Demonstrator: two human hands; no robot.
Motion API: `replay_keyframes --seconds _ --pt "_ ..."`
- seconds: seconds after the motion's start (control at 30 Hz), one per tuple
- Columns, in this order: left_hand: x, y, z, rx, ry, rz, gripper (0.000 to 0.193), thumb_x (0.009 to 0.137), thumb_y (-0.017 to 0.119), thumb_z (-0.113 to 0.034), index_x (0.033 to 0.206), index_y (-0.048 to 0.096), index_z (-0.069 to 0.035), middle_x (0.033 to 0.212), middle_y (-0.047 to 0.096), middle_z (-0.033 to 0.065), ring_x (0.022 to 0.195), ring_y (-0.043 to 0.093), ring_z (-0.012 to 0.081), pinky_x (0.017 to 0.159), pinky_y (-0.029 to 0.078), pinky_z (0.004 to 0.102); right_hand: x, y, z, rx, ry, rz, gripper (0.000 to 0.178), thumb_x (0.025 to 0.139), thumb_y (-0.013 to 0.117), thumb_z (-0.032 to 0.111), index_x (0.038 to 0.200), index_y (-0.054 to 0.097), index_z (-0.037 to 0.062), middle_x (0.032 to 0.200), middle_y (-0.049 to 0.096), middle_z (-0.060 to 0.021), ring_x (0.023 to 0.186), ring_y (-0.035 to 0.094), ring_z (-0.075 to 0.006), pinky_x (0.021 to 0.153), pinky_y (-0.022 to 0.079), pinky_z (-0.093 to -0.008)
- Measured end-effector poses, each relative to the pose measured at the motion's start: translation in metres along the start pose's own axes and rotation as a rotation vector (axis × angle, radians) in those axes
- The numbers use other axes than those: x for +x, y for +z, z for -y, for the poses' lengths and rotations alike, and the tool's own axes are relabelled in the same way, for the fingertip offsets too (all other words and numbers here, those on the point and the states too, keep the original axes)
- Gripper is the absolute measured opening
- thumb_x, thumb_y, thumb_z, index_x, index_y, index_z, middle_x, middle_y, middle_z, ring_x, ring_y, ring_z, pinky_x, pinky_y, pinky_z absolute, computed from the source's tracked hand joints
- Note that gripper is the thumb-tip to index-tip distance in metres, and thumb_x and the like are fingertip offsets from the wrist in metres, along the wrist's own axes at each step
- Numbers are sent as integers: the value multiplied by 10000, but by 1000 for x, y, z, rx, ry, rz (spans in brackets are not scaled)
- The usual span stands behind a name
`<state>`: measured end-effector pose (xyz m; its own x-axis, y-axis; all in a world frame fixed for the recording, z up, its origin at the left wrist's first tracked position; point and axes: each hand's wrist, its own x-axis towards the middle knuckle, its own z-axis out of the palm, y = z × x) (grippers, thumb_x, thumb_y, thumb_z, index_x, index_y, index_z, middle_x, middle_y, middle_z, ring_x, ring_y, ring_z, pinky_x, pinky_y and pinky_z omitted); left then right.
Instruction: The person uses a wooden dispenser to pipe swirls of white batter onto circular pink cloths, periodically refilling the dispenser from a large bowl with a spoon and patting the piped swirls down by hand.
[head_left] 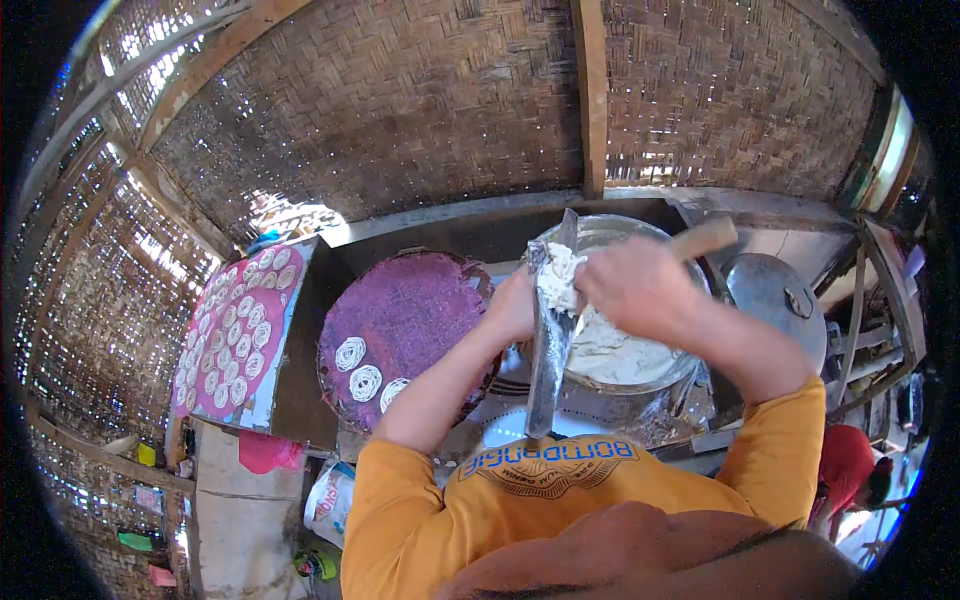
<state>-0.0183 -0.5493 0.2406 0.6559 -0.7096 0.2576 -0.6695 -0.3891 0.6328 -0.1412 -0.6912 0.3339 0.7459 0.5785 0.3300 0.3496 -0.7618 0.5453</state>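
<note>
My left hand [513, 306] grips a long grey metal press [548, 360] held upright over a metal bowl [655, 378]. A lump of white dough [560, 272] sits at the top of the press. My right hand [636, 285] is closed around a wooden-handled tool [706, 238] and rests against that lump. More white dough [612, 350] lies in the bowl below my hands. To the left, a round purple woven tray [410, 300] carries three white noodle coils [366, 382] along its near edge.
A second pink tray [262, 345] with several noodle coils lies further left on a stand. A metal pot lid [775, 293] sits right of the bowl. Woven bamboo walls close the back and left. Another person in red [848, 466] bends at lower right.
</note>
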Motion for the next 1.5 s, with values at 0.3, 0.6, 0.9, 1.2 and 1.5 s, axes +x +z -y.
replay_keyframes --seconds 0.3,0.6,0.9,1.2,1.5 --pt "8 1 57 164 -1 -13 314 702 522 -275 909 581 -45 928 561 214 839 544 375 729 442 422 -52 -17 -39 140 331 -292 202 600 646 177 784 582 127 596 484 -23 570 531 -215 500 413 -327" --pt "9 10 22 183 -5 38 336 691 544 -326 898 602 -67 918 556 219 865 533 367 762 425 416 -43 -3 -49 245 228 -154 151 623 623 191 745 566 122 606 504 -34 605 542 -226 541 425 -347" --pt "12 19 38 256 -10 80 363 669 561 -316 913 595 -49 963 550 217 882 538 369 766 435 414 -13 26 -6 180 77 -251 134 636 575 212 727 543 118 633 507 -22 580 533 -215 541 428 -335" --pt "18 7 75 -118 -37 11 371 629 625 -303 926 597 -83 874 602 176 798 574 345 691 455 400 -57 23 -41 248 464 -250 227 609 679 190 801 582 116 626 519 -48 578 534 -253 513 422 -347" --pt "10 1 43 142 -43 -1 348 684 558 -316 913 593 -57 933 563 201 873 536 365 743 435 418 -55 7 -51 424 371 -26 181 685 631 240 791 593 97 660 576 -80 621 564 -260 526 433 -363"
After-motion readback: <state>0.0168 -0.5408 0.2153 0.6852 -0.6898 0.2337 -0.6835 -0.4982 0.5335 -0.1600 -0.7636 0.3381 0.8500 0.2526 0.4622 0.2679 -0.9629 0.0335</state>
